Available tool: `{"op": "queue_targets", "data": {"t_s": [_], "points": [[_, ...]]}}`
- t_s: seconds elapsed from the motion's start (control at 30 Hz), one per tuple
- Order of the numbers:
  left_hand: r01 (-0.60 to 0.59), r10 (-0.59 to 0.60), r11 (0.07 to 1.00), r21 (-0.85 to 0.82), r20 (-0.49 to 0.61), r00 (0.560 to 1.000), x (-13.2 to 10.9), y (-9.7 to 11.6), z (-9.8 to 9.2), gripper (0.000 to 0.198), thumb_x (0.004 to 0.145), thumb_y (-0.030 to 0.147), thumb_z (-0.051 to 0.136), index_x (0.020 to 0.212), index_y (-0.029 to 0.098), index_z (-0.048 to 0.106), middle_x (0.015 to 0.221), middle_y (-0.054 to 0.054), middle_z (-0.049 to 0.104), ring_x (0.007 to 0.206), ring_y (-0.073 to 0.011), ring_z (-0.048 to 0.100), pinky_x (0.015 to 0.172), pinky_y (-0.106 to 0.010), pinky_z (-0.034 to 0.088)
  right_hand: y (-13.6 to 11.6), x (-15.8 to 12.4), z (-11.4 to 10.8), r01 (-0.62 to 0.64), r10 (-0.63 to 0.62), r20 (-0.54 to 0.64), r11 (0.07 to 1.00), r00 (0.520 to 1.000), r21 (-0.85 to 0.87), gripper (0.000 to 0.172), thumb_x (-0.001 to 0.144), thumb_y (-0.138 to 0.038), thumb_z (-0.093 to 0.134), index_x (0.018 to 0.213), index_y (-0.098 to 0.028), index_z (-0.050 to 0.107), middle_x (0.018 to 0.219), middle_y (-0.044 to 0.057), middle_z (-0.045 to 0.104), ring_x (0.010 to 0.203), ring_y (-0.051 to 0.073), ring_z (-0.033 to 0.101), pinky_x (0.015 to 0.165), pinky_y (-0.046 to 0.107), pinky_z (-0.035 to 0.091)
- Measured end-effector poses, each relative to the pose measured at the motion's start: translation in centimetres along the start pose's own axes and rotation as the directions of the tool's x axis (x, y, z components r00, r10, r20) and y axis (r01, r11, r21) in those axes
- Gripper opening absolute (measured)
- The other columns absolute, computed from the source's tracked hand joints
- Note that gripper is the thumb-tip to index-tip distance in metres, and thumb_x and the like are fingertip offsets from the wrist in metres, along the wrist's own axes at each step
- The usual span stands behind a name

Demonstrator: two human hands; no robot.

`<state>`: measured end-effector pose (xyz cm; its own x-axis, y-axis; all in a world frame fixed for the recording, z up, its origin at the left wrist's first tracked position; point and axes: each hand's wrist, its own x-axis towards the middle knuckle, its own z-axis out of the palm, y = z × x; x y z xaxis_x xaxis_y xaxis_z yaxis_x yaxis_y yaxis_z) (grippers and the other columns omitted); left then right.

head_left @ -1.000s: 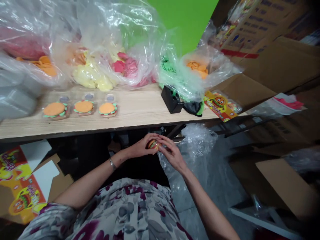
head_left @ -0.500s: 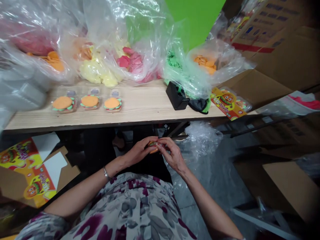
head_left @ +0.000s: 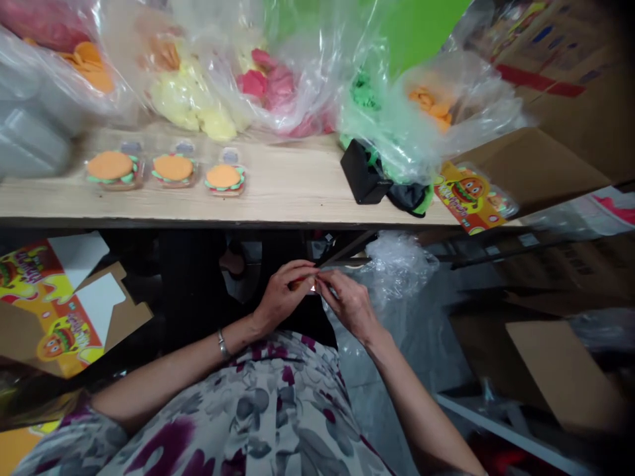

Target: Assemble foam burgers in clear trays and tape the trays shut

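Note:
Above my lap, below the table edge, my left hand (head_left: 284, 295) is closed around a small toy burger (head_left: 296, 284), mostly hidden by the fingers. A bit of orange and red and a shiny clear edge show between the hands. From the other side my right hand (head_left: 350, 301) pinches that same burger at its right edge, fingertips meeting those of the left. On the table, three toy burgers lie in clear plastic cases: a left one (head_left: 112, 168), a middle one (head_left: 173, 170) and a right one (head_left: 225, 178).
Along the back of the table (head_left: 292, 198) lie clear bags of yellow (head_left: 183, 99), pink (head_left: 278, 86), green and orange pieces. A black tape dispenser (head_left: 364, 173) and a printed burger card (head_left: 466, 195) lie to the right. Printed cardboard (head_left: 64, 330) is at lower left.
The view has shifted, so the table sits higher in the picture. My hands have turned the toy burger, and less of its orange bun shows now.

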<state>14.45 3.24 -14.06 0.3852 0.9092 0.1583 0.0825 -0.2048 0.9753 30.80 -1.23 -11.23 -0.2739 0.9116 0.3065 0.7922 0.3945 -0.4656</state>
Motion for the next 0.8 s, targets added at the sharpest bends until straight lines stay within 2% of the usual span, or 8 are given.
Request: {"op": "queue_targets", "data": {"t_s": [0.27,0.43,0.63,0.8], "points": [[-0.106,0.107,0.994,0.032,-0.003,0.994,-1.8,-0.9,0.2,0.016,0.083,0.021,0.06,0.095,0.02,0.071,0.109,-0.008,0.065,0.104,-0.018,0.059,0.097,-0.036,0.044,-1.7,-1.9,1.8,-0.133,0.135,0.026,0.987,0.99,-0.087,0.02,0.095,-0.021,0.037,0.094,-0.02,0.056,0.085,0.009,0.061,0.083,0.021,0.059,0.077,0.034,0.048],[-0.15,0.151,0.986,0.065,0.003,0.989,-2.2,-1.6,0.3,0.017,0.085,0.021,0.058,0.096,0.021,0.071,0.109,-0.006,0.065,0.105,-0.0172,0.058,0.097,-0.036,0.043,-2.2,-2.6,2.9,-0.208,0.209,0.003,0.973,0.978,-0.104,0.023,0.096,-0.023,0.033,0.096,-0.019,0.055,0.089,0.011,0.062,0.087,0.022,0.059,0.079,0.037,0.048],[-0.142,0.143,0.989,0.048,-0.016,0.99,-2.4,-1.7,0.4,0.017,0.085,0.02,0.057,0.095,0.021,0.071,0.108,-0.005,0.066,0.105,-0.0174,0.057,0.097,-0.036,0.042,-2.3,-2.9,3.6,-0.194,0.19,-0.037,0.969,0.981,-0.152,0.021,0.096,-0.022,0.033,0.096,-0.02,0.054,0.089,0.01,0.063,0.087,0.021,0.059,0.078,0.035,0.048],[-0.138,0.138,0.99,0.016,-0.036,0.99,-2.4,-1.9,0.5,0.017,0.085,0.019,0.057,0.092,0.021,0.072,0.107,-0.005,0.067,0.104,-0.017,0.057,0.097,-0.036,0.042,-2.3,-2.7,3.7,-0.198,0.198,-0.019,0.961,0.98,-0.193,0.023,0.096,-0.021,0.033,0.085,-0.02,0.053,0.08,0.009,0.06,0.079,0.02,0.058,0.071,0.033,0.046]]}}
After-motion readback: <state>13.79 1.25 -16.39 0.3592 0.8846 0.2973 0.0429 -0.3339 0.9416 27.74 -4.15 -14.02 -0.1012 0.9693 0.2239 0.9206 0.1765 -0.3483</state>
